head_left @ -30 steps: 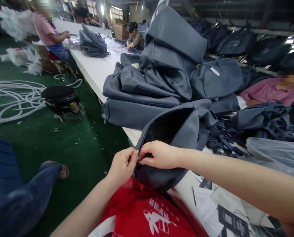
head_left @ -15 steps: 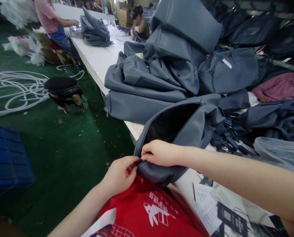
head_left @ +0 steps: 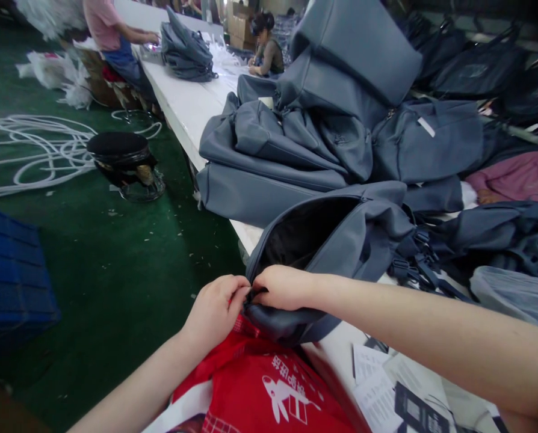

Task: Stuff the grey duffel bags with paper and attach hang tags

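Note:
A grey-blue backpack lies on the white table's near edge with its zippered mouth gaping and a dark lining inside. My left hand pinches the near corner of that opening from outside, at the zipper edge. Just inside the rim, my right hand is closed on the same edge, its fingertips almost meeting the left ones. What lies exactly between the fingertips is too small to make out. Below the bag shows the red apron with a white rabbit print.
Stacked grey-blue bags rise behind on the table. Paper tags lie at right, near clear plastic. A black stool, white hose and blue crate stand on the floor. Other people work farther off.
Both hands have shifted slightly left along the bag's opening, still gripping its edge, and the left fingers have bunched closer. The camera view has turned a little left.

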